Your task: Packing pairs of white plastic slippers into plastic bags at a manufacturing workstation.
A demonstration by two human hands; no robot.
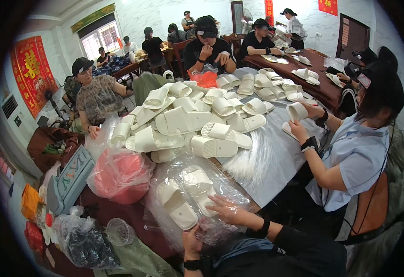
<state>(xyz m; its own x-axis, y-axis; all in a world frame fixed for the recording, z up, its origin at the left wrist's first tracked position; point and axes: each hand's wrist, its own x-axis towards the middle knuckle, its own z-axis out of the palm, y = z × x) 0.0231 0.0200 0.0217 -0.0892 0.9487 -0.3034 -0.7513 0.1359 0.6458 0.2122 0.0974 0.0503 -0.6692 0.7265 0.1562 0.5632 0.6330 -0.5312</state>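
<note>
A pair of cream slippers, the left one (183, 214) and the right one (191, 177), lies side by side within a spread clear plastic bag (229, 187) in front of me. At the left slipper's heel, my left hand (192, 241) pinches the near edge of the bag; some of its fingers are hidden. My right hand (228, 211) rests with fingers stretched out at the right slipper's heel, over the plastic. Beyond the bag rises a heap of similar cream slippers (181, 121).
Left of the bag sit a red plastic bundle (121, 175), a blue-grey plastic stool (71, 177) and a bag of dark material (88, 240). White strands (250, 161) lie right of the heap. A co-worker (359, 147) at right holds a slipper (297, 111); others sit around the far side.
</note>
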